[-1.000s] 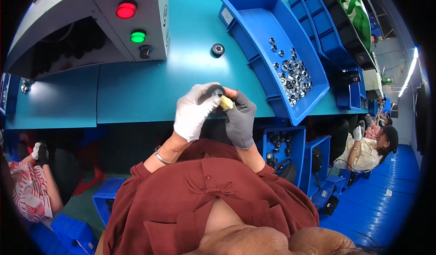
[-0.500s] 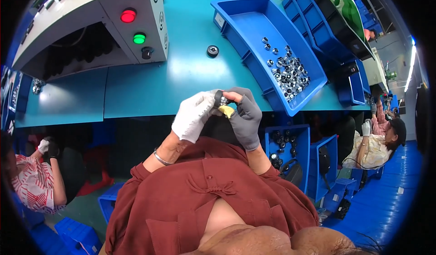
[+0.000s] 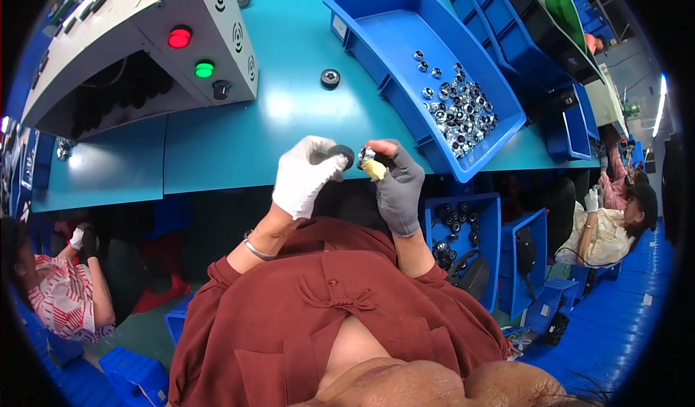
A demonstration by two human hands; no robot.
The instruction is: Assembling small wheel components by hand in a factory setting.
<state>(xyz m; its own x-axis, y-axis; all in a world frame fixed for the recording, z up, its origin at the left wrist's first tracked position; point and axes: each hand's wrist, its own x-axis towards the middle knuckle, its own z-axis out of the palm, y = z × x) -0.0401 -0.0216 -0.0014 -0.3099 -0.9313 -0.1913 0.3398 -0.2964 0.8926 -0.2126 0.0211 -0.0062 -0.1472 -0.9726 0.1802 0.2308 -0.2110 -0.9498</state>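
Left fingers (image 3: 333,164) pinch a black round part (image 3: 345,154); right fingers (image 3: 385,148) apparently grip a small silver piece (image 3: 366,154).

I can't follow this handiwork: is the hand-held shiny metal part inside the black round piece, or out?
Out. The right hand holds the shiny metal part, the left hand the black round piece, with a gap between them.

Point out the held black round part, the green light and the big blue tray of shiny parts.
Held black round part (image 3: 346,153): head view, its dark outer side.
Green light (image 3: 205,68): head view, the lit cap.
Big blue tray (image 3: 391,30): head view, its bare floor.
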